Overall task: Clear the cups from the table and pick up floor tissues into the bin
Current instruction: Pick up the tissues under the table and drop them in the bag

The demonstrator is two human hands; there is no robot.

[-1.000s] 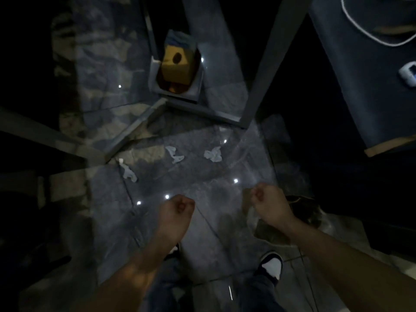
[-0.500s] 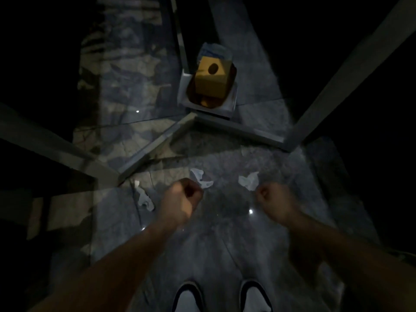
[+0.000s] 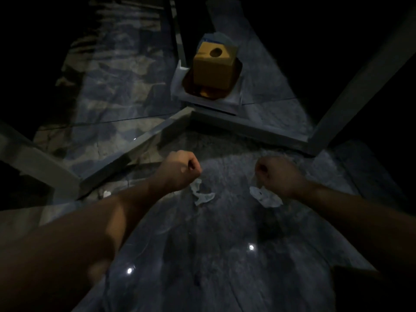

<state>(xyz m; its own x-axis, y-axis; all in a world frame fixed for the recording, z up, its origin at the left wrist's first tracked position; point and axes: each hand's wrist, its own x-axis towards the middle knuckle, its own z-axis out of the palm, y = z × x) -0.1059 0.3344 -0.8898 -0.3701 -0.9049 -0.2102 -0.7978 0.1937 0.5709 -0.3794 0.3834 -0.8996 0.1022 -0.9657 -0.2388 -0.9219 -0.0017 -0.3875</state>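
Two crumpled white tissues lie on the dark marble floor: one tissue just below my left hand, another tissue just below my right hand. Both hands are closed into fists above the floor and I see nothing in them. A small bit of a third tissue shows at the left, mostly hidden by my left forearm. Ahead stands the bin, white-rimmed, with a yellow cardboard box with a round hole sticking out of it. No cups are in view.
Grey raised floor strips form a corner between me and the bin, and grey bars slant up at right and left. The room is very dark; bright light spots reflect on the glossy floor.
The view has moved forward and lower: the bin and tissues look larger and nearer. My fists have advanced until they hover right over the two tissues. My shoes have left the view.
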